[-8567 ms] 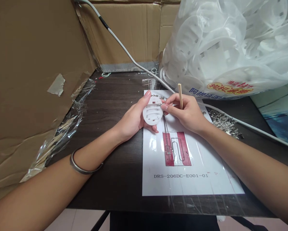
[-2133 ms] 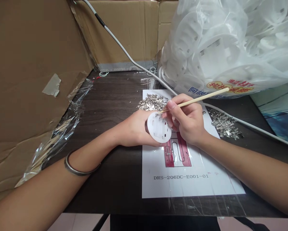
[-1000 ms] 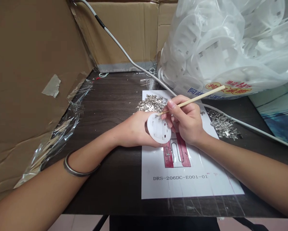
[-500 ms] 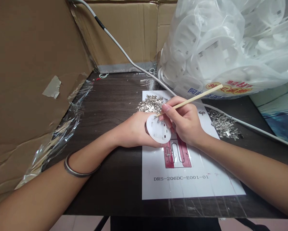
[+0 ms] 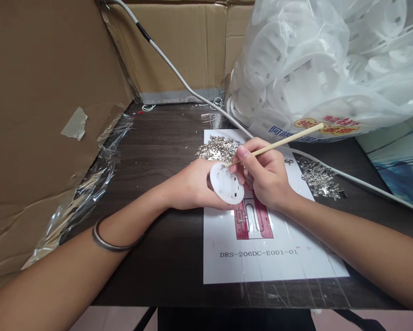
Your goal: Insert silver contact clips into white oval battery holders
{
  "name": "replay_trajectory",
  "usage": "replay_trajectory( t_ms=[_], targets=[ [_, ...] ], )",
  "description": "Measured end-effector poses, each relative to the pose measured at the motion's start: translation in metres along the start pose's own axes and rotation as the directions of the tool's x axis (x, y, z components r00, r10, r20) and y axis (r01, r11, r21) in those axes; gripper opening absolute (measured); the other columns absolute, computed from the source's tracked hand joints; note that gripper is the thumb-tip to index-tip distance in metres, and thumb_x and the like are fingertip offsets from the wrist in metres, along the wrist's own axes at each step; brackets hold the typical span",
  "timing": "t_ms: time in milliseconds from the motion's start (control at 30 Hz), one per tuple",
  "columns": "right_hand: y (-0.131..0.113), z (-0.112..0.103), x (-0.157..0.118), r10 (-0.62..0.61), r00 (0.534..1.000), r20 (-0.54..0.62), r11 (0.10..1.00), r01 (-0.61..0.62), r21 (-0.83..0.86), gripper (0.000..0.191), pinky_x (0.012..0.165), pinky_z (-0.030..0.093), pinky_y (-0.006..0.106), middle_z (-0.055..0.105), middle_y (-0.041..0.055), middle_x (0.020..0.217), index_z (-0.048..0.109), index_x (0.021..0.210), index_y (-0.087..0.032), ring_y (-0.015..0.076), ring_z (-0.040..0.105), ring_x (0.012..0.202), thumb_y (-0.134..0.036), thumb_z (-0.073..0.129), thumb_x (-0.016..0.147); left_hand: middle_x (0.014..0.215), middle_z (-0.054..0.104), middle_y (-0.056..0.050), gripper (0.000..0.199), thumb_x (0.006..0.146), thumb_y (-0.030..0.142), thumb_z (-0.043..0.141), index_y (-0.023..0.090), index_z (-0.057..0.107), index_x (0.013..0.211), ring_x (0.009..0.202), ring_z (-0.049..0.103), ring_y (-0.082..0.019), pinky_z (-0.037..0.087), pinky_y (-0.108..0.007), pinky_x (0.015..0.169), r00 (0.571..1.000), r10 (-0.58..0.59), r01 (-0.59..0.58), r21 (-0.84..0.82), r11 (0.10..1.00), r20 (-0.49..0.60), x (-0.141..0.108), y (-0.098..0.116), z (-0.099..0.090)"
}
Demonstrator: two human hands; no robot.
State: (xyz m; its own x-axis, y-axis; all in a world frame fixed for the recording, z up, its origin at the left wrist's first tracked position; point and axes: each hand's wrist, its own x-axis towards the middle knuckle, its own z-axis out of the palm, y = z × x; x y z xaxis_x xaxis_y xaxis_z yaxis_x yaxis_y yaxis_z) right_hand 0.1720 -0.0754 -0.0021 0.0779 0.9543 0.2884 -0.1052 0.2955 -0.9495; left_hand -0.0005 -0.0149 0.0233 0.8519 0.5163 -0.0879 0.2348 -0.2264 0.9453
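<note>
My left hand [image 5: 192,185] is wrapped round a white plastic disc [image 5: 226,185] with small slots and bits of metal in its face. The disc is tilted toward me above a printed sheet. In my right hand [image 5: 266,172] is a thin wooden stick [image 5: 292,139], pinched like a pen. Its lower tip is at the disc's upper edge, by a small metal piece; whether it touches I cannot tell. A heap of small metal clips [image 5: 217,149] lies just behind the disc, partly hidden by my hands.
The printed sheet [image 5: 261,269] lies on the dark table [image 5: 158,257]. A second metal pile [image 5: 321,177] is at its right. Behind stands a big clear bag [image 5: 296,87] of white discs. A white cable [image 5: 178,76] crosses the table; cardboard [image 5: 48,69] walls the left and back.
The stick has shifted slightly to the right and its upper end a little down, along with my right hand. My left hand still holds the disc in nearly the same place.
</note>
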Motion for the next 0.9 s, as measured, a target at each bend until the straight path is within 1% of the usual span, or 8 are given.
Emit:
replay_trajectory(
  t_ms=[133,233,333,467,633,800,900],
  targets=[
    [-0.0003,-0.0001,0.0001,-0.001,1.0,-0.002,1.0,0.001,0.014,0.043,0.032,0.033,0.021,0.063,-0.0037,0.059,0.06,0.075,-0.022,0.0069,0.045,0.038,-0.058,0.078,0.091,0.081,0.069,0.003,0.033,0.066,0.027,0.089,0.016,0.071,0.092,0.074,0.061,-0.012,0.053,-0.024,0.074,1.0,-0.007,0.007,-0.008,1.0,0.004,0.0002,-0.0004,0.0],
    [-0.0004,-0.0001,-0.0002,-0.012,1.0,0.0,0.999,0.012,0.041,0.041,0.032,0.033,0.021,0.06,-0.0046,0.055,0.06,0.075,-0.022,0.0069,0.044,0.037,-0.055,0.077,0.093,0.085,0.071,0.003,0.035,0.067,0.027,0.089,0.017,0.072,0.096,0.077,0.063,-0.012,0.053,-0.023,0.077,1.0,0.011,-0.011,-0.01,1.0,0.011,0.0,0.0002,-0.0001],
    [-0.0005,0.0005,0.0002,-0.014,1.0,0.001,1.0,0.014,0.024,0.042,0.032,0.033,0.021,0.055,-0.0058,0.051,0.06,0.074,-0.023,0.0074,0.043,0.037,-0.056,0.076,0.093,0.087,0.072,0.002,0.036,0.068,0.028,0.089,0.016,0.073,0.098,0.08,0.065,-0.014,0.055,-0.025,0.079,1.0,-0.009,0.009,0.004,1.0,0.008,-0.0003,0.0014,0.0],
    [-0.0002,0.0009,0.0013,-0.019,1.0,-0.001,1.0,0.019,0.004,0.043,0.033,0.033,0.021,0.055,-0.0057,0.051,0.059,0.073,-0.023,0.0075,0.043,0.037,-0.058,0.076,0.092,0.086,0.072,0.002,0.036,0.066,0.028,0.089,0.016,0.073,0.097,0.08,0.066,-0.014,0.055,-0.026,0.08,1.0,-0.026,0.026,0.013,1.0,0.003,-0.0006,0.0021,0.0002],
    [0.0005,0.0002,0.0009,-0.005,1.0,0.006,1.0,0.005,0.006,0.043,0.032,0.033,0.022,0.055,-0.0058,0.051,0.059,0.075,-0.023,0.0079,0.044,0.037,-0.059,0.076,0.092,0.085,0.071,0.003,0.035,0.066,0.027,0.089,0.017,0.073,0.096,0.077,0.063,-0.013,0.053,-0.024,0.078,1.0,-0.005,0.005,0.002,1.0,0.004,-0.0007,0.0003,0.0004],
    [0.0003,0.0011,0.0008,-0.025,1.0,-0.004,0.999,0.025,0.021,0.042,0.033,0.033,0.022,0.062,-0.0043,0.057,0.06,0.074,-0.022,0.0066,0.044,0.038,-0.056,0.078,0.092,0.083,0.069,0.004,0.033,0.067,0.027,0.088,0.017,0.072,0.094,0.074,0.061,-0.011,0.052,-0.024,0.076,1.0,-0.013,0.013,0.007,1.0,0.004,-0.0011,0.0006,0.0002],
    [0.0003,0.0008,0.0014,-0.038,0.999,0.008,0.999,0.038,0.022,0.038,0.038,0.038,0.022,0.066,-0.0032,0.061,0.062,0.074,-0.021,0.0068,0.048,0.043,-0.05,0.079,0.092,0.082,0.069,0.004,0.034,0.066,0.03,0.09,0.017,0.07,0.091,0.074,0.059,-0.011,0.051,-0.023,0.073,0.999,-0.041,0.041,0.022,0.999,0.009,-0.0016,0.0025,-0.0003]
  ],
)
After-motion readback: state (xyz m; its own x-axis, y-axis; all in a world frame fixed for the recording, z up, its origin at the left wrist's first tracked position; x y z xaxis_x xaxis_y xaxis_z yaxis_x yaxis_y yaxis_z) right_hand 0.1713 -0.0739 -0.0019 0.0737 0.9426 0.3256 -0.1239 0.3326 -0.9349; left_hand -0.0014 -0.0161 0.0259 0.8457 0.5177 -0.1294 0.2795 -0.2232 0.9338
